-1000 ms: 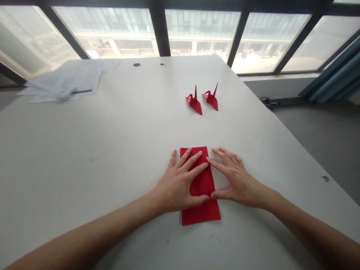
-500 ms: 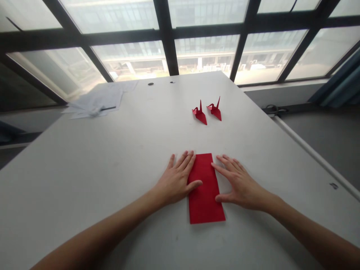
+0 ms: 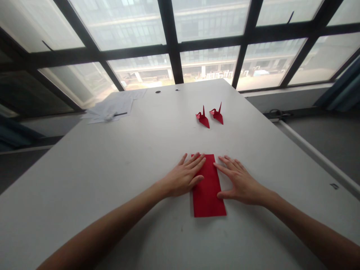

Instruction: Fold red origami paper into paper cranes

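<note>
Flat-palmed, left hand (image 3: 184, 178) and right hand (image 3: 239, 182) touch folded red paper (image 3: 208, 193).

The folded sheet (image 3: 209, 197) lies between my left hand (image 3: 184, 178) and right hand (image 3: 239, 182); cranes (image 3: 203, 120) stand behind, papers (image 3: 109, 109) far left.

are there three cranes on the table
No, only two: the left crane and the right crane stand side by side on the table.

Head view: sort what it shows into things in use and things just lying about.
In use: red folded paper, left hand on its left edge, right hand at its right edge.
Lying about: two red paper cranes, untouched; white sheets and a pen at the far left.
</note>
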A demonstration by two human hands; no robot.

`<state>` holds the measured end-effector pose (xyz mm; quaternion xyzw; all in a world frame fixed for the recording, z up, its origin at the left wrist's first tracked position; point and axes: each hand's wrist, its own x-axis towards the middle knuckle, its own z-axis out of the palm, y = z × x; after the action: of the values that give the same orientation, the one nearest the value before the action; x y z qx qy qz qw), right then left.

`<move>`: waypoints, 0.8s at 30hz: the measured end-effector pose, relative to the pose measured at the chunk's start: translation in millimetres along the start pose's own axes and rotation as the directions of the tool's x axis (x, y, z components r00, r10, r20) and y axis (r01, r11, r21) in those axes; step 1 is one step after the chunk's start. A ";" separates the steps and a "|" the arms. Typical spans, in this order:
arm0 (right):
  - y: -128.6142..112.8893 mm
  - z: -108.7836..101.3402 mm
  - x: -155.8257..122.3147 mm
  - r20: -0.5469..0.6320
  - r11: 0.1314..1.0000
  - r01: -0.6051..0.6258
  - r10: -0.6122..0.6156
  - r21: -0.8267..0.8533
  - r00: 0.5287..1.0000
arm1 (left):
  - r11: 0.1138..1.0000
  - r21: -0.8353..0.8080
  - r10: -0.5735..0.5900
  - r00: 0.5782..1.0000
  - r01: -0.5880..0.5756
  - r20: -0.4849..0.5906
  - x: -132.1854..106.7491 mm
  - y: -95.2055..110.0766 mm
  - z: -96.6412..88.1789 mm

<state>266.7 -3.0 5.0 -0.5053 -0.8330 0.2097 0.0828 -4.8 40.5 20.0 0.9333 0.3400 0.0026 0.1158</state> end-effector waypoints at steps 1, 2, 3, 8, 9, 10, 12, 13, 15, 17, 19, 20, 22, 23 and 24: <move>0.7 0.5 0.1 -0.004 1.000 0.002 -0.002 0.001 1.000 | 0.999 -0.004 0.032 0.999 -0.032 0.033 -1.5 -0.6 -0.3; 1.3 0.9 0.2 -0.007 1.000 0.003 -0.003 0.002 1.000 | 0.999 -0.007 0.047 0.998 -0.047 0.053 -3.6 -1.5 -0.4; 1.6 1.2 0.3 -0.008 1.000 0.003 -0.003 0.002 1.000 | 0.999 -0.010 0.053 0.997 -0.052 0.059 -6.1 -2.3 -0.7; -0.8 -1.0 0.5 0.019 1.000 -0.008 0.008 -0.015 1.000 | 0.977 -0.091 0.200 0.976 -0.192 0.088 -23.6 -0.8 -7.3; -1.5 -1.6 0.4 0.021 1.000 -0.013 0.013 -0.019 1.000 | 0.968 -0.114 0.235 0.967 -0.223 0.102 -27.3 0.6 -9.3; -1.9 -2.0 0.3 0.022 1.000 -0.017 0.018 -0.022 1.000 | 0.959 -0.136 0.263 0.958 -0.247 0.113 -30.8 2.0 -11.1; -2.2 -2.2 0.1 0.021 0.999 -0.022 0.022 -0.025 1.000 | 0.944 -0.173 0.304 0.945 -0.281 0.125 -38.0 4.9 -14.0; -2.0 -2.1 0.0 0.020 0.999 -0.021 0.021 -0.026 1.000 | 0.935 -0.191 0.325 0.937 -0.298 0.131 -41.7 6.4 -15.2; -1.3 -1.7 -0.2 0.021 0.999 -0.017 0.018 -0.030 1.000 | 0.912 -0.231 0.376 0.916 -0.338 0.144 -49.9 9.9 -17.0; -0.7 -1.4 -0.3 0.023 0.999 -0.015 0.015 -0.035 1.000 | 0.882 -0.277 0.429 0.892 -0.380 0.142 -59.7 14.8 -18.7; -0.4 -1.3 -0.4 0.024 0.999 -0.015 0.015 -0.035 1.000 | 0.861 -0.311 0.460 0.877 -0.403 0.136 -70.6 21.4 -20.9; -0.3 -1.2 -0.4 0.023 0.999 -0.015 0.016 -0.033 1.000 | 0.849 -0.326 0.477 0.869 -0.417 0.133 -76.3 24.9 -22.4; -0.2 -1.2 -0.5 0.021 0.999 -0.018 0.018 -0.028 1.000 | 0.841 -0.342 0.489 0.859 -0.419 0.151 -86.7 30.9 -25.7; -0.2 -1.2 -0.6 0.020 0.999 -0.018 0.019 -0.026 1.000 | 0.845 -0.343 0.485 0.858 -0.411 0.169 -90.9 33.0 -27.3; 0.0 -1.1 -0.7 0.020 1.000 -0.018 0.018 -0.024 1.000 | 0.853 -0.340 0.475 0.859 -0.396 0.193 -93.9 34.1 -28.7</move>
<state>267.4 -3.3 6.0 -0.5116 -0.8316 0.2057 0.0666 -57.8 -38.3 62.3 0.9504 0.0946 -0.0484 0.2923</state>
